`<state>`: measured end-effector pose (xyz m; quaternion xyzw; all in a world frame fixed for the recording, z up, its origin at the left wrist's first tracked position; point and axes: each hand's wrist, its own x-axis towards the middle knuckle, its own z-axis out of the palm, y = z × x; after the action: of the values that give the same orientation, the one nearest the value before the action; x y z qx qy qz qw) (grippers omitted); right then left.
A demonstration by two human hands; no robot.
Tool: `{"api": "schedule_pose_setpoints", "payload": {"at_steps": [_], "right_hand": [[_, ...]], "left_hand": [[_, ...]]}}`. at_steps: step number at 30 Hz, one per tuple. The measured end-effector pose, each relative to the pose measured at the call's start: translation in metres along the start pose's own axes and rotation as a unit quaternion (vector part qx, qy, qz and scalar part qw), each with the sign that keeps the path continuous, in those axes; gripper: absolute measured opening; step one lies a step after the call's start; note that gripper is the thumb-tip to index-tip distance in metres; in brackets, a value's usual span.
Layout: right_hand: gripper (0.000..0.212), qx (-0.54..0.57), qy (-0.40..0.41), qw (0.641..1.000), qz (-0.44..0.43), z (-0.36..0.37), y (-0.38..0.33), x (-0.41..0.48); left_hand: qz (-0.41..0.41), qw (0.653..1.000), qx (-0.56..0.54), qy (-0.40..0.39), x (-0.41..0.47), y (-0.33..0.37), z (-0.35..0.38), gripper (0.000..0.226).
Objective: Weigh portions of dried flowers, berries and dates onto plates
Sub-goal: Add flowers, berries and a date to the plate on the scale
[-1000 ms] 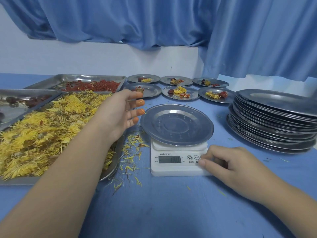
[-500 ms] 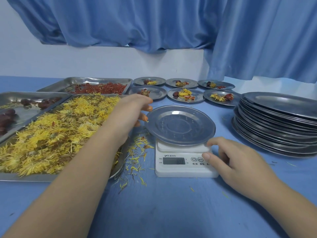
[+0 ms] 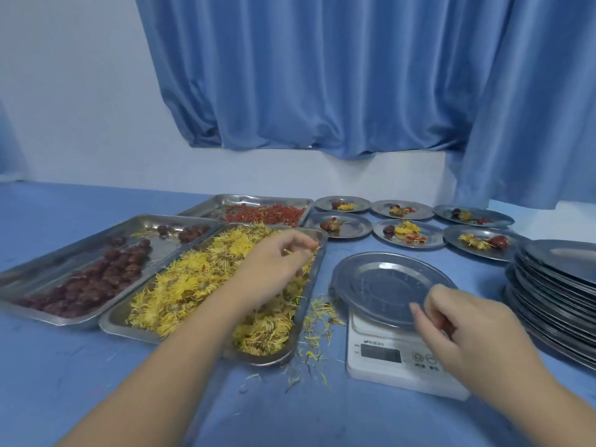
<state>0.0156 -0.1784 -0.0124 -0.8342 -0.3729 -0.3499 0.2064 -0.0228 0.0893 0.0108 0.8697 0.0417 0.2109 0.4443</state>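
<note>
Now: flower pinch, plate waiting

My left hand [image 3: 274, 269] pinches dried flowers [image 3: 193, 282] in their tray [image 3: 111, 324], set just beside the scale [image 3: 387, 354], I judge for a short carry. The empty plate [image 3: 377, 285] sits on the scale. My right hand [image 3: 474, 330] curls over the plate's near rim; whether it holds anything, I cannot tell. Spilled petals [image 3: 317, 321] litter the bench [image 3: 96, 382] between.

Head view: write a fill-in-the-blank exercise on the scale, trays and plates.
The plate on the scale is ____.
The left hand reaches into the tray whose flowers are ____.
The filled plates behind the scale number ____.
The stack of bare plates stands on the scale's ____ side.
Missing: empty, yellow, six, right.
</note>
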Motion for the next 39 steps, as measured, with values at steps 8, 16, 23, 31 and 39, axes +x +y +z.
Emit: {"api": "schedule_pose_setpoints", "payload": {"at_steps": [8, 16, 23, 31, 39], "right_hand": [[0.045, 0.042, -0.02, 0.998, 0.041, 0.023, 0.012, 0.006], [0.041, 0.071, -0.017, 0.996, 0.043, 0.02, 0.019, 0.0], [0.04, 0.09, -0.027, 0.995, 0.045, 0.021, 0.021, 0.002], [0.04, 0.097, -0.037, 0.993, 0.047, 0.023, 0.019, 0.001], [0.038, 0.121, -0.045, 0.99, 0.063, 0.023, 0.019, 0.0]], "left_hand": [[-0.04, 0.978, 0.198, 0.046, 0.038, -0.023, -0.078, 0.013], [-0.071, 0.888, 0.42, -0.175, 0.067, -0.051, -0.07, 0.049], [-0.058, 0.916, 0.384, -0.102, 0.072, -0.052, -0.087, 0.016], [-0.071, 0.975, 0.209, -0.017, 0.066, -0.04, -0.112, 0.011], [-0.116, 0.989, 0.092, -0.028, 0.057, -0.044, -0.106, 0.022]]}}
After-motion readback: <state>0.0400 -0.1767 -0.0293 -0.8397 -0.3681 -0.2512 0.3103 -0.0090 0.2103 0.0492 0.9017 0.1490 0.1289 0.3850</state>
